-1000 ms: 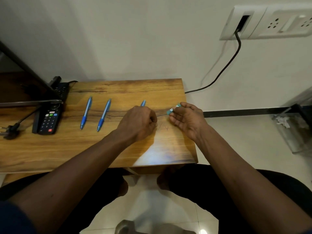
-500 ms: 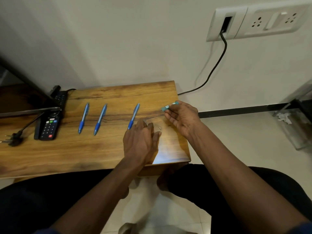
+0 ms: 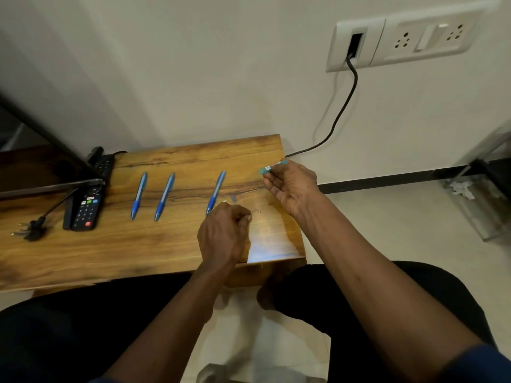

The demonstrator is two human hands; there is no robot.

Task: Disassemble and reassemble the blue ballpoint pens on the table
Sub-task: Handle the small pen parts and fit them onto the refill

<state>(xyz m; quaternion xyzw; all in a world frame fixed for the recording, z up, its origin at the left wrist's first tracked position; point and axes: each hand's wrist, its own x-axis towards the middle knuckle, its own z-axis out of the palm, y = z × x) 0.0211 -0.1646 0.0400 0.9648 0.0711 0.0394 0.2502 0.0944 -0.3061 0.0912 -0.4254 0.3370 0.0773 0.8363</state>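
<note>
Three whole blue ballpoint pens lie side by side on the wooden table (image 3: 110, 244): a left pen (image 3: 139, 195), a middle pen (image 3: 164, 196) and a right pen (image 3: 216, 192). My right hand (image 3: 293, 186) hovers over the table's far right corner and pinches a short teal-blue pen barrel piece (image 3: 272, 166) with a white sticker. My left hand (image 3: 224, 233) rests on the table just below the right pen's tip, fingers curled shut. I cannot tell whether it holds something small. A small blue pen piece (image 3: 233, 198) lies on the wood between my hands.
A black remote (image 3: 88, 205) and a loose black plug (image 3: 30, 226) lie at the table's left, beside a metal bar (image 3: 49, 186). A black cable (image 3: 343, 111) runs from the wall socket plate (image 3: 401, 37) down behind the table. A clear bin (image 3: 484, 205) stands on the floor at right.
My left hand has drawn back from my right hand toward the near edge, uncovering the right pen, and curled shut. My right hand has kept hold of the barrel piece.
</note>
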